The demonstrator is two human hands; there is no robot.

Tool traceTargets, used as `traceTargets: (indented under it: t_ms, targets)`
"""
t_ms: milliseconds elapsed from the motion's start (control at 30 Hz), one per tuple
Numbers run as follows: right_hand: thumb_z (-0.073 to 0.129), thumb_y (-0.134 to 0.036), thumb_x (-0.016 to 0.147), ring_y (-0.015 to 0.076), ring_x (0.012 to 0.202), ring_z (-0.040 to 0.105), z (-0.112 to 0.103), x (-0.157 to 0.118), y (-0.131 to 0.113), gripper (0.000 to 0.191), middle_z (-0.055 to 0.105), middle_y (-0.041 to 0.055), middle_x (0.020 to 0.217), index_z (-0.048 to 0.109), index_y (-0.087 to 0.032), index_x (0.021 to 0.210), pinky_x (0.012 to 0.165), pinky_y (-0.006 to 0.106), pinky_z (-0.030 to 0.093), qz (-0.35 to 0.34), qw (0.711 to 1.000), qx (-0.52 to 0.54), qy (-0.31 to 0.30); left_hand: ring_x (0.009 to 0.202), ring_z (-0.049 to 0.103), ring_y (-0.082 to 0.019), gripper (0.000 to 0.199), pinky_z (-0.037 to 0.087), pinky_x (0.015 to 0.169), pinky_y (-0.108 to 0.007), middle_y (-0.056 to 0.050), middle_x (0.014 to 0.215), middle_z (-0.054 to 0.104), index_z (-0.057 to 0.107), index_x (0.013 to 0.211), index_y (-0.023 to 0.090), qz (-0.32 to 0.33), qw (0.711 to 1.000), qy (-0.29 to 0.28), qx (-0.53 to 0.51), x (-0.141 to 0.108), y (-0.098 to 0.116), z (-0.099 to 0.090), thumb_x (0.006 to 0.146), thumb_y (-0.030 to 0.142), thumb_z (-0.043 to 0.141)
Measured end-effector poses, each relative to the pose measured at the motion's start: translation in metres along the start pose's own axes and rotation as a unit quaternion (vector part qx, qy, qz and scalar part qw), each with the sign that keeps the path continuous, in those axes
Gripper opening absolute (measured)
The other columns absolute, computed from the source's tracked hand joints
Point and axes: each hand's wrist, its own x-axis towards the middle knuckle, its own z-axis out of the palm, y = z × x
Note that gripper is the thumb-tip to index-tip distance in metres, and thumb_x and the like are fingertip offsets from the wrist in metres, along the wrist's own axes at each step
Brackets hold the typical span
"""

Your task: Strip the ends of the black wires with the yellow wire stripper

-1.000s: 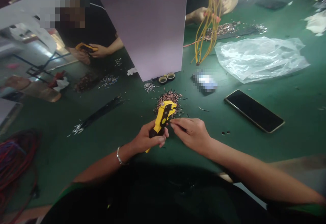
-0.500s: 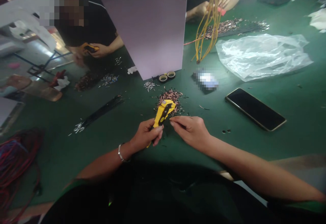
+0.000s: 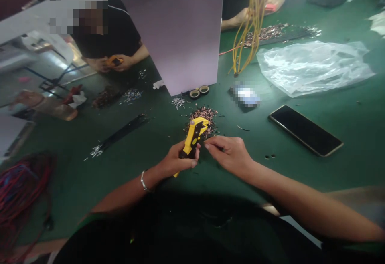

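Note:
My left hand [image 3: 180, 156] is wrapped round the handles of a yellow and black wire stripper [image 3: 194, 136], its jaw end pointing away from me. Just right of the tool, my right hand [image 3: 230, 150] is closed in a pinch, thumb against index finger. Whatever sits between those fingertips is too small to make out. Behind the stripper's head lies a pile of short wire pieces [image 3: 207, 113], copper-coloured and black, partly hidden by the tool.
A phone [image 3: 305, 129] and a clear plastic bag [image 3: 315, 67] lie to the right. Two tape rolls [image 3: 199, 92] sit by an upright panel [image 3: 192, 35]. Black wires [image 3: 123, 131] and a red cable coil [image 3: 24, 188] are left. Co-workers' hands [image 3: 123, 61] work across the table.
My left thumb and fingers have shifted on the wire stripper, showing more of its handle. My right hand keeps its pinch beside the tool. The view has moved slightly.

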Motion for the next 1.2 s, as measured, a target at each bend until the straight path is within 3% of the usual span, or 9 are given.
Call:
traceTargets:
  t_ms: [267, 533, 667, 833, 1200]
  targets:
    - [0.055, -0.022, 0.089, 0.0112, 0.054, 0.061, -0.003, 0.001, -0.004, 0.021, 0.069, -0.0015, 0.062, 0.072, -0.020, 0.078, 0.057, 0.024, 0.049, 0.038, 0.999, 0.024, 0.016, 0.070, 0.063, -0.017, 0.040, 0.052, 0.069, -0.034, -0.006, 0.087, 0.067, 0.063, 0.105, 0.012, 0.002, 0.997, 0.009, -0.077, 0.001, 0.007, 0.001, 0.068, 0.015, 0.076]
    - [0.058, -0.024, 0.086, 0.0082, 0.042, 0.053, -0.004, 0.005, -0.005, 0.015, 0.060, -0.0047, 0.050, 0.070, -0.019, 0.078, 0.044, 0.021, 0.044, 0.162, 0.977, 0.138, 0.018, 0.071, 0.063, -0.019, 0.041, 0.052, 0.068, -0.037, -0.008, 0.088, 0.067, 0.064, 0.106, 0.012, 0.010, 0.990, -0.018, -0.143, 0.002, 0.011, -0.002, 0.065, 0.013, 0.069]
    - [0.059, -0.025, 0.084, 0.0072, 0.039, 0.050, -0.003, 0.006, -0.006, 0.014, 0.058, -0.0049, 0.049, 0.068, -0.019, 0.075, 0.041, 0.021, 0.041, 0.191, 0.965, 0.175, 0.024, 0.072, 0.063, -0.019, 0.042, 0.052, 0.068, -0.037, -0.008, 0.089, 0.067, 0.064, 0.107, 0.012, 0.010, 0.990, -0.023, -0.140, 0.001, 0.012, -0.002, 0.066, 0.014, 0.070]
    - [0.059, -0.025, 0.084, 0.0080, 0.041, 0.052, -0.003, 0.005, -0.006, 0.015, 0.059, -0.0045, 0.049, 0.070, -0.019, 0.076, 0.043, 0.021, 0.043, 0.175, 0.972, 0.153, 0.025, 0.074, 0.064, -0.019, 0.044, 0.052, 0.071, -0.037, -0.008, 0.092, 0.067, 0.064, 0.110, 0.014, 0.009, 0.992, -0.036, -0.125, -0.002, 0.015, 0.000, 0.067, 0.016, 0.073]
    - [0.056, -0.024, 0.087, 0.0089, 0.046, 0.053, -0.005, 0.001, -0.012, 0.020, 0.061, -0.0039, 0.052, 0.072, -0.020, 0.075, 0.048, 0.023, 0.043, 0.065, 0.995, 0.073, 0.029, 0.079, 0.064, -0.019, 0.045, 0.052, 0.078, -0.038, -0.008, 0.097, 0.067, 0.064, 0.114, 0.015, 0.004, 0.995, -0.045, -0.089, -0.006, 0.014, 0.001, 0.071, 0.018, 0.076]
